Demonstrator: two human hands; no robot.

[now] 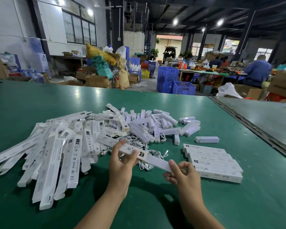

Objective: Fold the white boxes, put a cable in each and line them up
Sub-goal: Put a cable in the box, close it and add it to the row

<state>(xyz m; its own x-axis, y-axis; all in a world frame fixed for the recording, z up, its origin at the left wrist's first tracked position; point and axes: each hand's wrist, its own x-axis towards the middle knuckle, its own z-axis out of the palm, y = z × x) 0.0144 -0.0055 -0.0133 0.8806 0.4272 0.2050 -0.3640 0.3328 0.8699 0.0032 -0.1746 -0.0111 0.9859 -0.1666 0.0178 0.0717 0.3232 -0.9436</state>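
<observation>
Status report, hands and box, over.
Left hand grips white box mid-length; right hand pinches its right end. Row of boxes lined up at right. Cables tangled beneath, nothing blocking.

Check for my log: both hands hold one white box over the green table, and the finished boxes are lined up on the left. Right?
No: the head view shows the finished boxes lined up on the right. Left hand and right hand hold one white box over the green table.
</observation>
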